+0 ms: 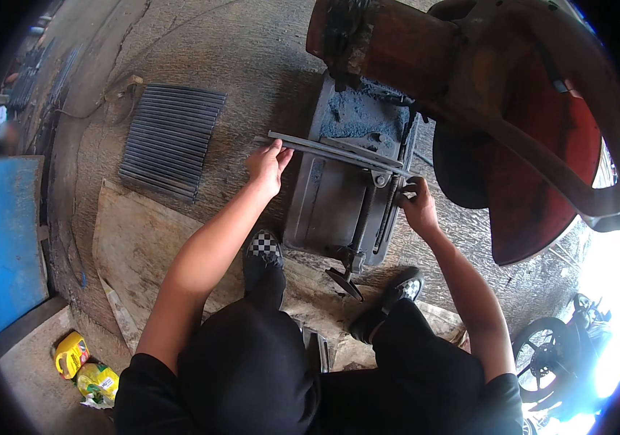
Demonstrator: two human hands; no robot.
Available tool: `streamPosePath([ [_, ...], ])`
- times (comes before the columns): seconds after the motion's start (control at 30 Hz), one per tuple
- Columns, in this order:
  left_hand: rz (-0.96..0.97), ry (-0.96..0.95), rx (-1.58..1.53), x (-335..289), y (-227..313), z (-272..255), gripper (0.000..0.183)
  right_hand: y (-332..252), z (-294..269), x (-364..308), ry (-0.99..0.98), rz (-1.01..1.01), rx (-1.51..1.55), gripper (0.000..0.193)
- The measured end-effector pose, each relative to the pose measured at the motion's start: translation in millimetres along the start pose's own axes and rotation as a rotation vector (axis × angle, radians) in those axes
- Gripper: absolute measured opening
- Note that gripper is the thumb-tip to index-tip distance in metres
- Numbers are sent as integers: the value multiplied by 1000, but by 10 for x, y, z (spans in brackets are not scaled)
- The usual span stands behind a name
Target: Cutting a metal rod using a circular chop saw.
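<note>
Our left hand [269, 167] pinches a pair of thin metal bars [339, 153] between thumb and fingers, near their left ends, which jut past the left edge of the cut-off saw's base [330, 214]. The bars lie crosswise over that base, at the vise [380, 177]. Our right hand [418, 205] is at the base's right edge, fingers bent at the bars' right end; we cannot tell whether it grips them. The tray-like far end of the base holds dark, loose grit [357, 112]. Left of the base, on the floor, we see a close row of dark metal rods [172, 141], just beyond the far edge of a stained sheet [147, 235]. Farther left, a yellow jug [72, 355] sits beside a yellow-green plastic package [97, 383]; we cannot see inside either.
</note>
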State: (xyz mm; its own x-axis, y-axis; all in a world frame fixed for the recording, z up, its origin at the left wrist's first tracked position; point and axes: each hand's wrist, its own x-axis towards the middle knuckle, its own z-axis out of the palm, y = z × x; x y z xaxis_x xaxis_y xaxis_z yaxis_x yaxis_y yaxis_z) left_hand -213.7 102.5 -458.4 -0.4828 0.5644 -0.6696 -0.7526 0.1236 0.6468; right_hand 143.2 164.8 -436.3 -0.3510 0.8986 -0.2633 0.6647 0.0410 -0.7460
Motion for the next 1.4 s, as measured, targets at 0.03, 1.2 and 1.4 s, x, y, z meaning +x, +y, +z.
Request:
streamPosePath([
  [0.03,0,0,0,0,-10,12,14,56,12,13,43,14,7,42],
  [1.2,-8,-66,9,-39,-178,111,15,451,-109,-66,30,302,187,26],
  [1.4,-9,-35,-5,-75,-176,158,16,739,-442,-2,132,261,115,29],
])
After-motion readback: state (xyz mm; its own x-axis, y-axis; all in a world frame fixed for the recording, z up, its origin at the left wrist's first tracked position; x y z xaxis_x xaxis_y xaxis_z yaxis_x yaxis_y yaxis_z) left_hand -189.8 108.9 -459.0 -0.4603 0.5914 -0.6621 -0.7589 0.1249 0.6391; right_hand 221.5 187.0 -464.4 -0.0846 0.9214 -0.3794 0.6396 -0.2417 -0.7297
